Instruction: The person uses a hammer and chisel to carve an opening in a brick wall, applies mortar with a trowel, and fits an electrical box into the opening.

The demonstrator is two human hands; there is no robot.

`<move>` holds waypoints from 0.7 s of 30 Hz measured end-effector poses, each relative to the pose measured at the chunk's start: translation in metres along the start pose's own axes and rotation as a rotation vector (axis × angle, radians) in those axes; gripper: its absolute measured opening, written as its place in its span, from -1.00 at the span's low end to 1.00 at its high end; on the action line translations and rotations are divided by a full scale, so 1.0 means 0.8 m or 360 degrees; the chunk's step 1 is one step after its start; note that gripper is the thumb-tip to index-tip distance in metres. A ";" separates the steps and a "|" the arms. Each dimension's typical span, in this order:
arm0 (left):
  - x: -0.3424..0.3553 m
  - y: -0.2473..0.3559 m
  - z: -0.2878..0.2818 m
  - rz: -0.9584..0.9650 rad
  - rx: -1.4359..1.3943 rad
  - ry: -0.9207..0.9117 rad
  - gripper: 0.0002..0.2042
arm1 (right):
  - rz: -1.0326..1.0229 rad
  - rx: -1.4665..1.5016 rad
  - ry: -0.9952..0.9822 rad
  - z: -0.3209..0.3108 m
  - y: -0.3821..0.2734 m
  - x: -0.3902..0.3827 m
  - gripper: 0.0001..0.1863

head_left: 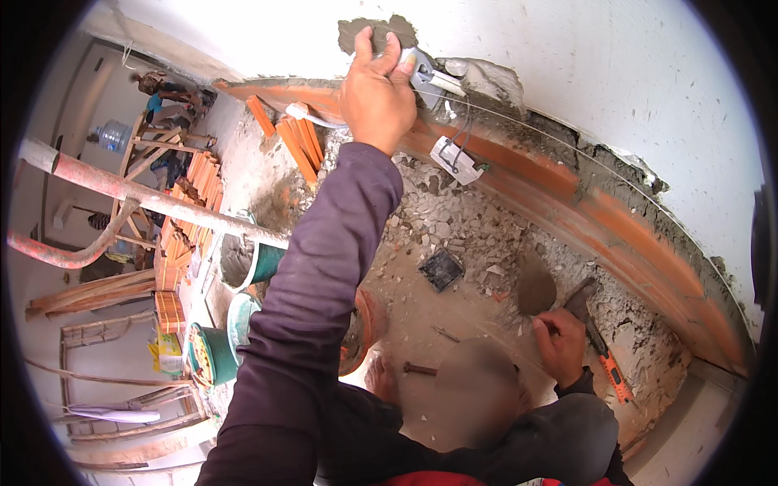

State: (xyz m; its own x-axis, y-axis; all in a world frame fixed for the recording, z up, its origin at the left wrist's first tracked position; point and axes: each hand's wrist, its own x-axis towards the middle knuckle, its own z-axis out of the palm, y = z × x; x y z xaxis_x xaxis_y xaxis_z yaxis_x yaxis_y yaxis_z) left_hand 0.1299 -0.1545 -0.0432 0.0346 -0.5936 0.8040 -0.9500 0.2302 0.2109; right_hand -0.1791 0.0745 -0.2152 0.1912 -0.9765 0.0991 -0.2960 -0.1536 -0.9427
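Note:
My left hand (pixel 377 105) reaches up to the wall, fingertips on a grey mortar patch (pixel 350 36) and thumb pinched against a grey-and-white plastic fitting (pixel 429 85). Just below, a white electrical piece (pixel 456 162) with dark wires rests on the exposed brick course (pixel 616 223), and a string runs along the wall above it. At lower right my right hand (pixel 559 344) is closed on what looks like a trowel (pixel 536 287) with dark mortar, its grip mostly hidden. An orange-handled tool (pixel 616 373) lies beside that hand.
Rubble (pixel 442 219) and a black square box (pixel 440 267) lie on the floor. Leftward are buckets (pixel 212 364), stacked bricks (pixel 198 190), a pale pipe frame (pixel 105 178) and a wooden trestle (pixel 142 146). Another person (pixel 162 101) is in the far background.

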 end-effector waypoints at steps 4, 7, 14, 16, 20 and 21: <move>-0.012 0.008 0.005 -0.0133 -0.0033 0.0078 -0.76 | 0.0012 0.0088 -0.0026 0.005 -0.009 -0.001 -0.93; -0.012 0.012 0.008 -0.0170 -0.0035 0.0099 -0.75 | 0.0026 0.0070 0.0000 0.003 -0.010 -0.006 -0.93; -0.002 0.008 0.001 0.0047 0.0245 0.0019 -0.78 | 0.0059 0.0025 0.0016 -0.004 -0.002 -0.017 -0.93; -0.005 0.010 0.008 -0.0044 0.0083 0.0097 -0.80 | 0.0028 0.0018 -0.0003 -0.001 -0.003 -0.016 -0.93; -0.011 0.018 0.019 -0.0128 -0.0015 0.0241 -0.78 | -0.0022 0.0035 -0.0032 0.007 -0.013 -0.010 -0.94; -0.011 0.019 0.020 -0.0134 -0.0048 0.0274 -0.77 | -0.0015 0.0039 -0.0043 0.007 -0.014 -0.010 -0.94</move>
State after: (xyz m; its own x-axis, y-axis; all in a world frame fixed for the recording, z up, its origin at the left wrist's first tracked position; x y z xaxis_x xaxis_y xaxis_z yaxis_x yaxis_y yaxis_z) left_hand 0.1098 -0.1585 -0.0558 0.1688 -0.4714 0.8656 -0.9319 0.2098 0.2960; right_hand -0.1720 0.0848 -0.2069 0.2192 -0.9706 0.0996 -0.2709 -0.1586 -0.9494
